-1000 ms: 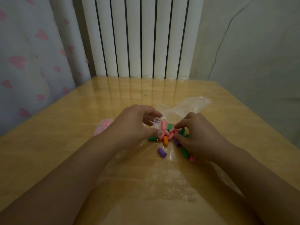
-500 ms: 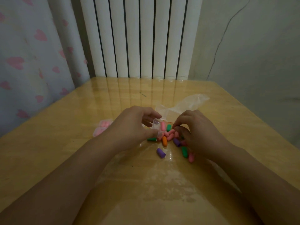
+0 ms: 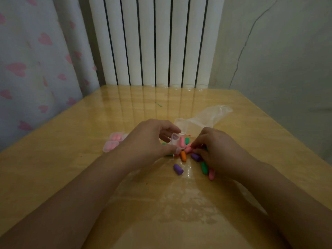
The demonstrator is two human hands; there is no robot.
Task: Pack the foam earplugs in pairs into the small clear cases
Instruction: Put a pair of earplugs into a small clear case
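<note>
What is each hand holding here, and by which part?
The left hand holds a small clear case by its edges, between thumb and fingers. The right hand pinches a pink earplug at one end.

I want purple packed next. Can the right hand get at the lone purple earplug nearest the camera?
Probably yes. The purple earplug lies alone on bare table, just left of the right hand, with nothing over it.

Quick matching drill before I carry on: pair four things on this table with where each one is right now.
Things:
1. open clear case
2. purple earplug
3. filled cases
4. plastic bag

Places:
A. behind both hands
B. held in the left hand
C. alone, nearest the camera
D. left of the left hand

Pairs: 1-B, 2-C, 3-D, 4-A
</note>
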